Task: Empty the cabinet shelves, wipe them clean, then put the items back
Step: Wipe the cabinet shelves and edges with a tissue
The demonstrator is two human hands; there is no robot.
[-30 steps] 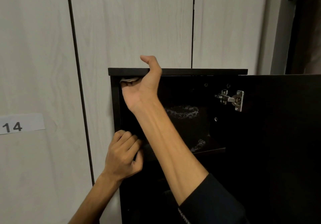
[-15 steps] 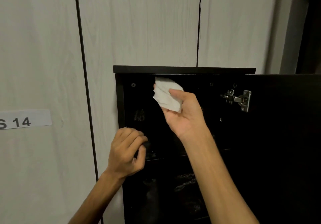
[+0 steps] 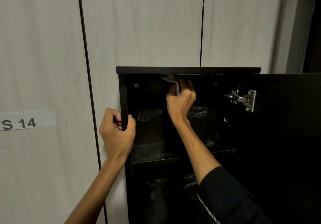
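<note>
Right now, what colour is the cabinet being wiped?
Black, seen in the head view: the cabinet is black inside and out, against pale wood-grain panels.

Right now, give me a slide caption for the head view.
Right hand wipes cabinet's upper interior with cloth; left hand grips its side panel.

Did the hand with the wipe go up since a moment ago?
Yes. The right hand carried the wipe up under the cabinet top, left of the hinge.

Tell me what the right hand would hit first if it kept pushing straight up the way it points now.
Most likely the underside of the cabinet's top panel: the right hand holds the cloth just beneath it, possibly already touching, though depth is unclear.
</note>
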